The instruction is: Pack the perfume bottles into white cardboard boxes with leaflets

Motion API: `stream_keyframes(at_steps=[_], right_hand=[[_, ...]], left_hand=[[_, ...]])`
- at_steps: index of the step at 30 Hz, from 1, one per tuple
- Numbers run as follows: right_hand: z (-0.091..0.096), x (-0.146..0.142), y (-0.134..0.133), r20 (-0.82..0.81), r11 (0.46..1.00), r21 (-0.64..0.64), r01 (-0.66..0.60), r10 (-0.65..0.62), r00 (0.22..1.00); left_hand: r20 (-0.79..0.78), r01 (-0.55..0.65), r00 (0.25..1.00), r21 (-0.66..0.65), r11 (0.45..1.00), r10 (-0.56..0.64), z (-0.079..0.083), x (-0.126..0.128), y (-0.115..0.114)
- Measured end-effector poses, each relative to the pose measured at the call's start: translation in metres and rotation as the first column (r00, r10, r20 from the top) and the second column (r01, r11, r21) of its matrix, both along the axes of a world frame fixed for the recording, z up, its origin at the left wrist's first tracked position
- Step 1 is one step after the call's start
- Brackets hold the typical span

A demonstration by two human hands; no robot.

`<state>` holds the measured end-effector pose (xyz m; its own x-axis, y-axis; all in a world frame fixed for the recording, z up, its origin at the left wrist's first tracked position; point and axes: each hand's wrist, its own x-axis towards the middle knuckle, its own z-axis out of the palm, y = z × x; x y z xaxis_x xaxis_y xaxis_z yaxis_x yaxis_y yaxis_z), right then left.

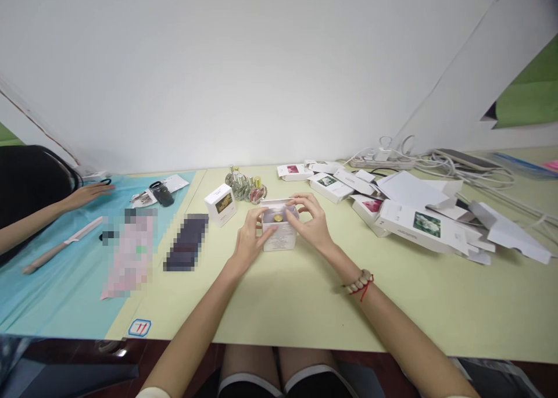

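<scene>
A small white carton [279, 239] stands upright on the table in front of me with its top open. Inside it the round gold cap [278, 218] of a bottle shows; the carton's walls hide the rest. My left hand [251, 235] grips the carton's left side, thumb across the front. My right hand [311, 221] holds the right side, fingers curled over the top rim. Left of them stands a closed white carton [221, 205] with a dark flower picture. Several glass bottles [246, 187] with gold and silver caps cluster just behind.
Flattened white cartons [410, 221] pile up on the right, with cables and a power strip [383, 162] behind. At left lie a blurred dark rectangle [187, 242] and a knife-like tool [65, 244] on a blue sheet. Another person's hand [89, 194] rests there.
</scene>
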<state>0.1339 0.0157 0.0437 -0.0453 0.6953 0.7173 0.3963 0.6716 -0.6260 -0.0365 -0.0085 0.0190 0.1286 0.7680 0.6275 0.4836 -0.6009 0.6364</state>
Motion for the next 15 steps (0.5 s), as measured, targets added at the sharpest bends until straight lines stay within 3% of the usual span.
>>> stream_keyframes(at_steps=[4, 15], right_hand=[[-0.004, 0.002, 0.007, -0.062, 0.974, -0.180, -0.137, 0.128, 0.990], [-0.002, 0.001, -0.003, -0.077, 0.989, -0.124, -0.077, 0.068, 0.995]], left_hand=[[0.110, -0.012, 0.994, -0.022, 1.000, 0.014, 0.008, 0.004, -0.007], [0.184, -0.012, 0.983, 0.024, 1.000, 0.007, 0.020, 0.004, -0.010]])
